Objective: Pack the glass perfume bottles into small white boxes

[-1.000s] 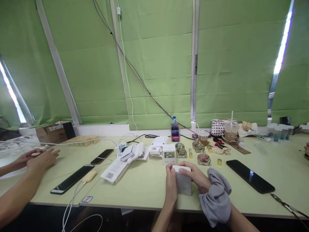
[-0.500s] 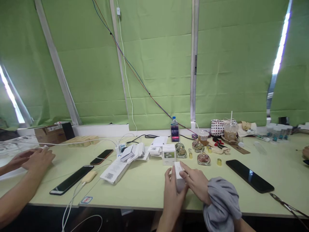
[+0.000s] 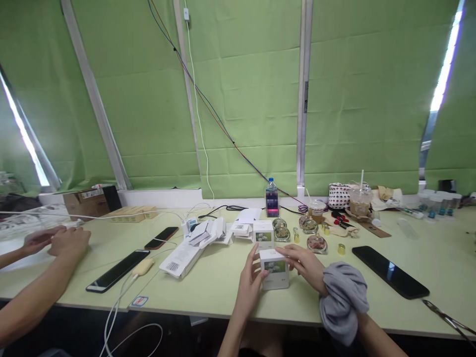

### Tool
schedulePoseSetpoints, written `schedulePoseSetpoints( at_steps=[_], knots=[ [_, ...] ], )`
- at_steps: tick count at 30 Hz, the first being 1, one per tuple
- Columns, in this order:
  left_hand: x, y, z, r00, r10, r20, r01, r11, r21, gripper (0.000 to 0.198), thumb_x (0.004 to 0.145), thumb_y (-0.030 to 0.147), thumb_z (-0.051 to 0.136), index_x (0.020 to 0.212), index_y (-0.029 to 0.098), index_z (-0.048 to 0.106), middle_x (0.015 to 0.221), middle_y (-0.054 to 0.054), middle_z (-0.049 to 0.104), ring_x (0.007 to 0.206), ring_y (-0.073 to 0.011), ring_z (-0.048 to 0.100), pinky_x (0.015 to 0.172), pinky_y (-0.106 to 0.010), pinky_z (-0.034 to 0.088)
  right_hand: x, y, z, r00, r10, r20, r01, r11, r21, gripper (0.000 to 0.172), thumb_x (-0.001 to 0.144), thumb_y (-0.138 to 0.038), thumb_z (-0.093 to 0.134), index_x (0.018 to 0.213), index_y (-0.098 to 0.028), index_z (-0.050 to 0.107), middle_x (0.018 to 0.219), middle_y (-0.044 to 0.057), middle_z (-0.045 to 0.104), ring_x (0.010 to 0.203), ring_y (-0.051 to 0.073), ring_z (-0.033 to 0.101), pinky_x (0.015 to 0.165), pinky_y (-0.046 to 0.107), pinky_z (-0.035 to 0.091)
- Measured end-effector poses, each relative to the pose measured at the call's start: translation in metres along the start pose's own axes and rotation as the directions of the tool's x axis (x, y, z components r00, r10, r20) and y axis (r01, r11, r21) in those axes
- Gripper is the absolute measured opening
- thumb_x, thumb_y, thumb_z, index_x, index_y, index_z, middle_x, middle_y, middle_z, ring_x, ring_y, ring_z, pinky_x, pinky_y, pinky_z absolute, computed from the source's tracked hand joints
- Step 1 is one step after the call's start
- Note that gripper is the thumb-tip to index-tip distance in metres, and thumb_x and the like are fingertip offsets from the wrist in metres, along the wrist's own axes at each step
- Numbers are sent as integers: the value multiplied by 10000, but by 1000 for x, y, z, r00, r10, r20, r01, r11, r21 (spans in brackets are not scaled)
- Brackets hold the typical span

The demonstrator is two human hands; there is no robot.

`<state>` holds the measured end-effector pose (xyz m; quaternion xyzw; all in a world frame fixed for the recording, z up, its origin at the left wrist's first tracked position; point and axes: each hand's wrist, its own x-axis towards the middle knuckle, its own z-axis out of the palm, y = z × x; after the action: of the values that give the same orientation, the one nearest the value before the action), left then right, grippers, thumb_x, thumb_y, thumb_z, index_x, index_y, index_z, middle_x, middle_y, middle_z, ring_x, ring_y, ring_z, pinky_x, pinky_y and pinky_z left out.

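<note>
A small white carton [image 3: 275,281] with a green flower picture stands upright near the table's front edge, its printed face toward me. My left hand [image 3: 250,280] grips its left side, the thumb lying on the front. From the right, my right hand [image 3: 305,264] holds the top right edge; part of those fingers is behind the carton. Just behind stands a similar white carton [image 3: 263,232], partly covered. Round glass bottles with dried flowers inside, such as one pinkish bottle [image 3: 317,244], lie to the right, with small yellow caps [image 3: 341,249] near them.
Flattened white boxes [image 3: 182,259] are piled left of centre. Phones [image 3: 389,271] lie on both sides, and metal scissors [image 3: 446,315] sit at the right edge. A water bottle [image 3: 271,199] and an iced drink [image 3: 360,202] stand behind. Another person's hands [image 3: 69,240] are at the left.
The carton has been turned so its picture face shows toward me and lowered upright onto the table. My hands have shifted to its left side and top right. The view has swung slightly left.
</note>
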<state>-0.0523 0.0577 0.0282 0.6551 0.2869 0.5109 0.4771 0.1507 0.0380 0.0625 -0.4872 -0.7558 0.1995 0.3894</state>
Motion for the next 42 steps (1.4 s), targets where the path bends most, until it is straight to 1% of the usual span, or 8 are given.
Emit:
schedulePoseSetpoints(
  at_steps=[9, 17, 22, 26, 29, 32, 36, 42],
  knots=[
    [1, -2, -4, 995, 90, 34, -96, 951, 294, 394, 838, 246, 547, 1231, 265, 525, 1253, -61, 582, 1073, -221, 599, 909, -366, 523, 0, 9, 3, 990, -141, -3, 139, 977, -164, 408, 884, -219, 433, 1251, -305, 591, 1155, 60, 574, 850, 174, 616, 754, 281, 521],
    [3, 1, -8, 987, 136, 85, -158, 917, 367, 374, 835, 228, 543, 1206, 279, 543, 1193, -46, 607, 1055, -220, 598, 876, -364, 548, -1, 11, 7, 985, -172, -25, 149, 907, -394, 422, 874, -155, 465, 1236, -329, 597, 1120, 50, 609, 844, 201, 635, 723, 287, 508],
    [3, -3, -9, 990, 93, 102, -124, 928, 352, 445, 836, 199, 515, 1270, 300, 502, 1269, -35, 562, 1058, -200, 582, 871, -327, 536, -2, 11, 10, 991, -126, -45, 102, 929, -357, 452, 864, -159, 455, 1261, -343, 567, 1153, 49, 591, 727, 162, 629, 705, 288, 502],
    [-1, -5, -13, 986, -2, 166, -55, 940, 336, 658, 858, 169, 441, 1453, 350, 225, 1373, -33, 494, 952, -164, 604, 841, -311, 532, -3, 18, 21, 1000, -26, -13, 23, 979, -201, 688, 750, -118, 526, 1395, -318, 393, 1109, 35, 634, 741, 175, 635, 764, 311, 496],
    [2, -7, -17, 985, 13, 170, -78, 921, 381, 725, 848, 132, 411, 1481, 328, 119, 1415, -43, 455, 1029, -178, 582, 908, -323, 495, 0, 25, 34, 994, 99, -51, -103, 991, -86, 793, 706, -117, 538, 1443, -266, 288, 971, 22, 700, 757, 212, 664, 745, 314, 497],
    [18, -9, -21, 983, 54, 174, -127, 889, 441, 800, 798, 66, 404, 1489, 305, 78, 1453, -51, 409, 1159, -202, 518, 970, -337, 449, 10, 31, 45, 973, 180, -147, -193, 978, -77, 777, 698, -141, 543, 1436, -206, 309, 1018, 82, 709, 876, 278, 669, 782, 363, 493],
    [41, -9, -25, 986, -26, 166, -79, 800, 595, 860, 754, 56, 442, 1495, 260, 54, 1439, -98, 425, 1173, -259, 512, 985, -396, 417, 31, 37, 53, 958, 208, -198, -235, 964, -123, 701, 724, -206, 526, 1410, -198, 381, 1071, 141, 692, 895, 327, 663, 809, 435, 476],
    [47, -8, -19, 998, -41, 53, -6, 736, 677, 828, 756, 97, 473, 1492, 142, 94, 1509, -189, 265, 1310, -357, 344, 1038, -476, 305, 49, 44, 64, 936, 174, -307, -224, 965, -136, 706, 653, -237, 572, 1352, -227, 479, 1266, 155, 583, 1070, 369, 592, 848, 476, 462]
  ],
)
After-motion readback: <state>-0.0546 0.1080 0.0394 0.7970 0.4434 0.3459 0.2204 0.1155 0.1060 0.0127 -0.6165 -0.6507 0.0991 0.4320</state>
